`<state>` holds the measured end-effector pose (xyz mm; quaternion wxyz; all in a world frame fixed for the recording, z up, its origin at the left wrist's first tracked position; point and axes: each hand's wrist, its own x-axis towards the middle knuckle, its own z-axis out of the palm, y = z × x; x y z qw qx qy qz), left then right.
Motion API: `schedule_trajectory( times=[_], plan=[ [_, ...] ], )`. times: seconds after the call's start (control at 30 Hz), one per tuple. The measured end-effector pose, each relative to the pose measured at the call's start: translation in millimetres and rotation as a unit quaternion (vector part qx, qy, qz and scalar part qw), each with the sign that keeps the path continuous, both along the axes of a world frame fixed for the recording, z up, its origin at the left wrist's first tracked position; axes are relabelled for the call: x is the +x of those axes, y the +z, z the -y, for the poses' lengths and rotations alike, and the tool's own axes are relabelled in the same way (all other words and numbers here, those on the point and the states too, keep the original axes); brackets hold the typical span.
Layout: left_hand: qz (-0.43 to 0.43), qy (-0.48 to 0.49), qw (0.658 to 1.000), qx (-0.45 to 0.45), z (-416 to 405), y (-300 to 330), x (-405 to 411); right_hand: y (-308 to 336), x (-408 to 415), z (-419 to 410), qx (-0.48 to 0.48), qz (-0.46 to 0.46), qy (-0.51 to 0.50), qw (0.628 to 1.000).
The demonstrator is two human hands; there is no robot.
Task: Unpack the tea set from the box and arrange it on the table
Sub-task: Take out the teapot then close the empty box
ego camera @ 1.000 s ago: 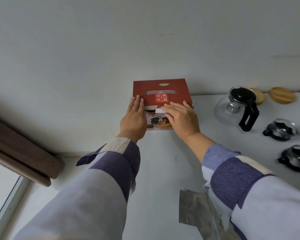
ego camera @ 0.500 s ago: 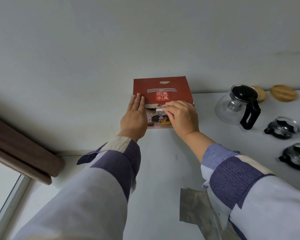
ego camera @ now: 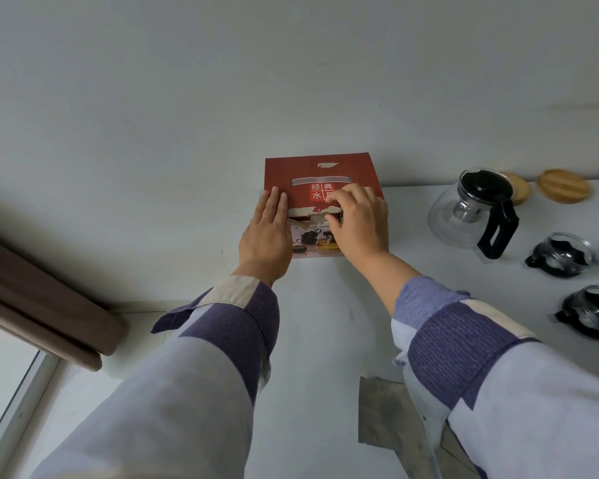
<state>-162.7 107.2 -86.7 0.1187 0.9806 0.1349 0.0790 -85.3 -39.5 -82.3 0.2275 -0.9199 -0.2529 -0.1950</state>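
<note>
A red cardboard box [ego camera: 346,167] with white Chinese characters stands on the white table [ego camera: 325,305] against the wall. Its top front edge is torn. My left hand [ego camera: 268,233] lies flat on the box's left front corner, fingers straight and together. My right hand [ego camera: 358,221] curls over the torn front edge of the lid, fingertips pinching the flap. To the right stand a glass teapot [ego camera: 464,209] with a black lid and handle and three glass cups [ego camera: 561,255] with black bases, one cut by the frame's edge.
Two round wooden lids [ego camera: 564,184] lie behind the teapot by the wall. A grey foil bag [ego camera: 384,413] lies on the table near my right sleeve. A brown curtain [ego camera: 42,305] and a window sill are at the left.
My right hand has slid from the lid's middle toward its right part and curled tighter onto the torn edge. My left hand has stayed flat on the left corner.
</note>
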Motion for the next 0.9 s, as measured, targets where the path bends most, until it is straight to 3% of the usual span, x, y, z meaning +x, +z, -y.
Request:
schedule_trajectory(
  times=[0.1,0.17,0.27,0.57,0.77,0.9],
  plan=[
    [-0.005,-0.002,1.000,0.020,-2.9,-1.8,-0.7,-4.9,1.8,14.7,-0.007,-0.067,-0.078,0.995],
    [-0.010,-0.008,0.999,0.053,-5.2,-4.5,-0.8,-5.7,2.5,26.3,0.065,-0.164,-0.118,0.977],
    [-0.002,0.001,0.998,0.066,-6.1,-5.4,3.5,-7.1,5.7,34.2,0.148,-0.274,-0.087,0.946],
    [-0.014,0.015,0.998,0.065,-20.5,0.4,43.4,6.3,45.4,28.3,0.072,-0.323,-0.096,0.939],
    [-0.029,0.025,0.996,0.086,-20.1,-0.8,51.7,0.9,54.9,22.3,0.095,-0.312,-0.097,0.940],
    [-0.061,0.030,0.989,0.130,-18.4,10.4,55.5,12.2,56.7,33.5,0.116,-0.359,-0.053,0.925]
  ],
)
